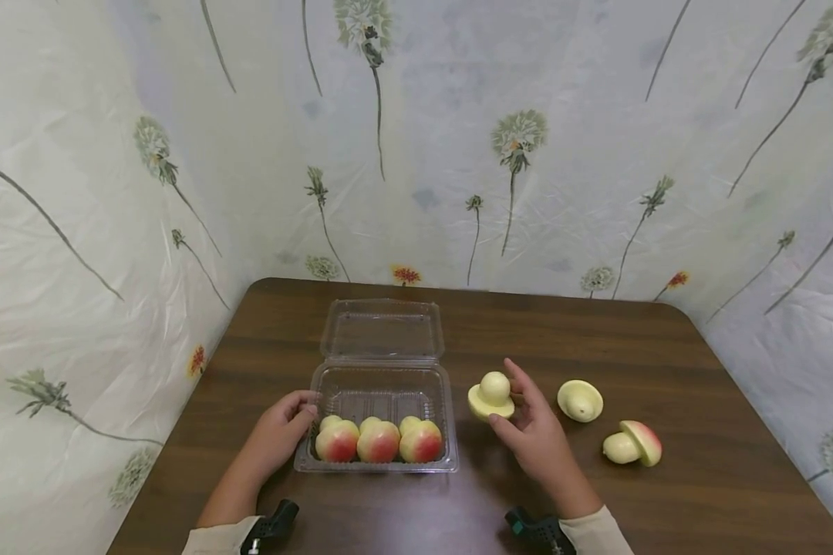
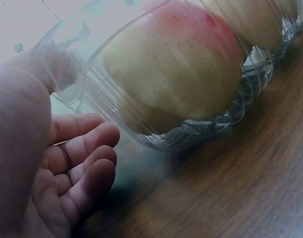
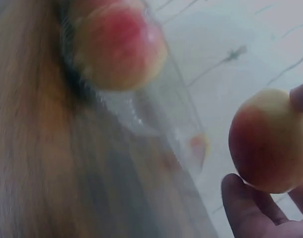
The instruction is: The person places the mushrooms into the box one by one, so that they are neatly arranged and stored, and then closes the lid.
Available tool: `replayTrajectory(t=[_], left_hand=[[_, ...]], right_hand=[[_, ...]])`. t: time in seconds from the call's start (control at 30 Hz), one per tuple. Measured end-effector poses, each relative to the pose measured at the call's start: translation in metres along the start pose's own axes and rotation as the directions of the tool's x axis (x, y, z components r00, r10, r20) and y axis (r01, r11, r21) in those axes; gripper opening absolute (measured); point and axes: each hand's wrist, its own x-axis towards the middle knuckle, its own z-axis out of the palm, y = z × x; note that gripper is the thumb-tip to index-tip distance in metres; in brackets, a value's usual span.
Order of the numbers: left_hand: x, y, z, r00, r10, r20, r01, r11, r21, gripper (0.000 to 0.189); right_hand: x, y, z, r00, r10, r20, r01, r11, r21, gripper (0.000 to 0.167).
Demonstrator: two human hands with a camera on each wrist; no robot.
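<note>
A clear plastic clamshell box [image 1: 382, 378] lies with its lid open on the table, three red-and-yellow mushrooms [image 1: 378, 442] in a row along its near side. At the box's left edge, my left hand [image 1: 281, 428] grips the rim; in the left wrist view its lower fingers [image 2: 94, 183] are curled beside the plastic wall. Right of the box, my right hand [image 1: 534, 428] holds another mushroom [image 1: 491, 395] above the table, its pale round stem up and its cap down. The right wrist view shows that cap [image 3: 270, 141] between thumb and fingers.
Two more mushrooms lie right of my right hand: one cap-down [image 1: 580, 401], one on its side [image 1: 632, 444]. The brown wooden table [image 1: 527, 324] meets a flower-patterned covering [image 1: 430, 154] at the back and sides. The box's lid [image 1: 382, 327] is folded back.
</note>
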Motion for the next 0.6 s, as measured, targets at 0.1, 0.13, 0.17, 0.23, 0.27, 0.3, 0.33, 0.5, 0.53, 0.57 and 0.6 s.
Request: replayTrajectory(t=[0.1, 0.13, 0.17, 0.23, 0.27, 0.3, 0.33, 0.5, 0.53, 0.57, 0.6], left_hand=[[0.0, -0.001, -0.001, 1.0, 0.005, -0.001, -0.005, 1.0, 0.01, 0.031], [0.0, -0.001, -0.001, 1.0, 0.007, -0.001, -0.007, 1.0, 0.015, 0.031], [0.0, -0.001, -0.001, 1.0, 0.007, 0.0, -0.007, 1.0, 0.017, 0.031], [0.001, -0.001, -0.001, 1.0, 0.009, 0.0, -0.009, 1.0, 0.02, 0.031], [0.001, -0.001, 0.0, 1.0, 0.009, -0.001, -0.009, 1.0, 0.019, 0.031], [0.001, -0.001, 0.0, 1.0, 0.01, -0.001, -0.01, 1.0, 0.019, 0.031], [0.001, -0.001, 0.0, 1.0, 0.01, -0.001, -0.01, 1.0, 0.021, 0.031], [0.002, -0.001, 0.0, 1.0, 0.008, -0.004, -0.008, 0.999, 0.034, 0.031], [0.002, -0.001, 0.0, 1.0, 0.008, -0.004, -0.008, 0.999, 0.037, 0.031], [0.002, -0.001, -0.001, 1.0, 0.008, -0.003, -0.008, 0.999, 0.04, 0.031], [0.002, -0.001, -0.001, 1.0, 0.009, -0.002, -0.009, 0.999, 0.041, 0.031]], right_hand=[[0.002, -0.004, 0.005, 0.999, -0.036, 0.015, 0.036, 0.999, 0.037, 0.075], [0.003, -0.006, 0.007, 0.999, -0.041, 0.016, 0.04, 0.998, 0.045, 0.073], [0.004, -0.007, 0.009, 0.999, -0.044, 0.014, 0.043, 0.998, 0.05, 0.072], [0.006, -0.009, 0.013, 0.999, -0.047, 0.007, 0.047, 0.996, 0.073, 0.07], [0.006, -0.011, 0.015, 0.999, -0.05, 0.003, 0.05, 0.995, 0.084, 0.07], [0.007, -0.012, 0.017, 0.999, -0.054, 0.0, 0.054, 0.994, 0.099, 0.07], [0.008, -0.013, 0.019, 0.999, -0.054, -0.001, 0.054, 0.992, 0.116, 0.071], [0.012, -0.017, 0.028, 0.999, -0.048, 0.013, 0.044, 0.973, 0.226, 0.07], [0.013, -0.018, 0.03, 0.999, -0.039, 0.015, 0.034, 0.97, 0.242, 0.07], [0.013, -0.019, 0.032, 0.999, -0.027, 0.017, 0.022, 0.967, 0.254, 0.069], [0.014, -0.02, 0.034, 1.0, -0.014, 0.019, 0.008, 0.964, 0.266, 0.069]])
